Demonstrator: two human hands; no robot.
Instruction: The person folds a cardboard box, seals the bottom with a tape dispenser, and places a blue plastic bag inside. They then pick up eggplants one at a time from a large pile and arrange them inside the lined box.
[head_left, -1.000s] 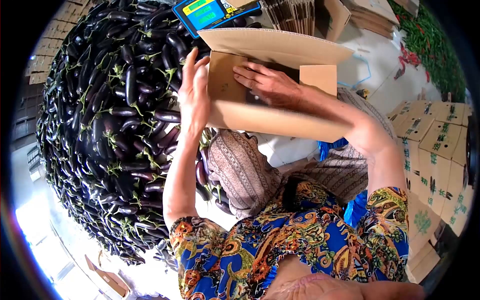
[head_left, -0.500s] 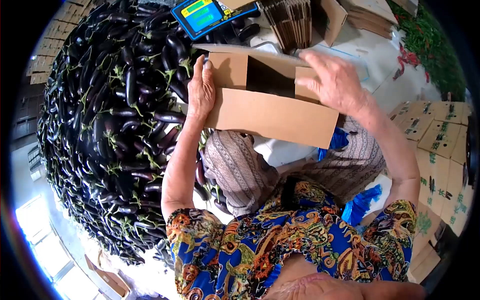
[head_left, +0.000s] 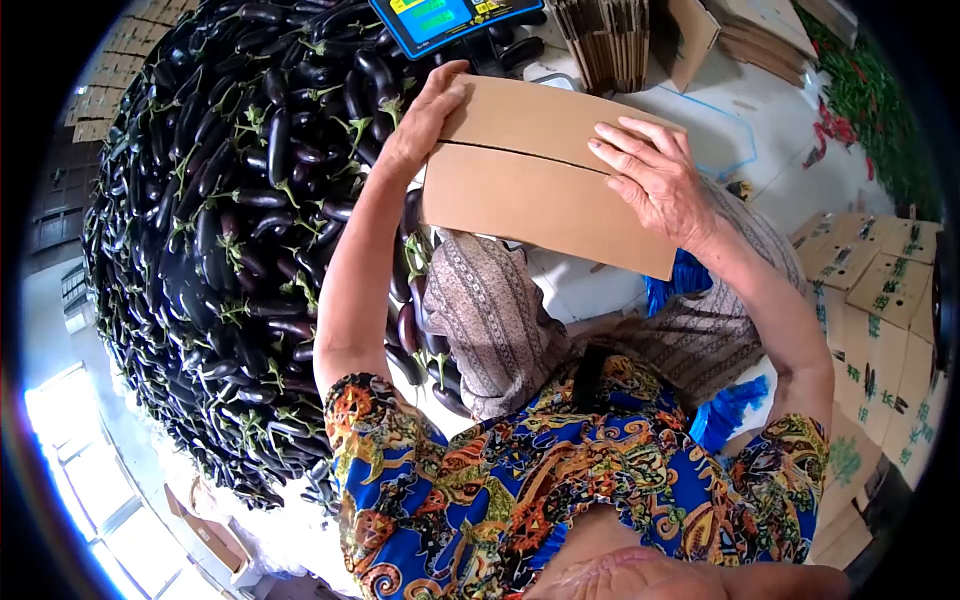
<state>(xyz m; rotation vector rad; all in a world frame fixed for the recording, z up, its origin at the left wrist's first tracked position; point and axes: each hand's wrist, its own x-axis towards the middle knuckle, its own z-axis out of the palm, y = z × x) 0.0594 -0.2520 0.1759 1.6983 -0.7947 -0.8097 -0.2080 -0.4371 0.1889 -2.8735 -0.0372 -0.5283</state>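
A brown cardboard box [head_left: 550, 195] is in front of my knees, its two long flaps folded inward and meeting along a thin dark seam. My left hand [head_left: 430, 115] grips the left end, with fingertips over the edge of the far flap [head_left: 540, 112]. Stretched across the right part of the flaps, my right hand [head_left: 655, 185] lies with its fingers extended near the seam. What is inside the box is hidden, and so are the short flaps.
A large heap of eggplants [head_left: 230, 240] fills the left side. Beyond the box are a blue-framed digital scale [head_left: 435, 20] and folded cardboard sheets [head_left: 600, 45]. Printed cartons [head_left: 870, 290] are stacked at right, with green and red peppers [head_left: 860, 110] behind them.
The long flaps have come down over the opening, covering the dark inside and the short flaps. My right hand has moved from the right end onto the flaps.
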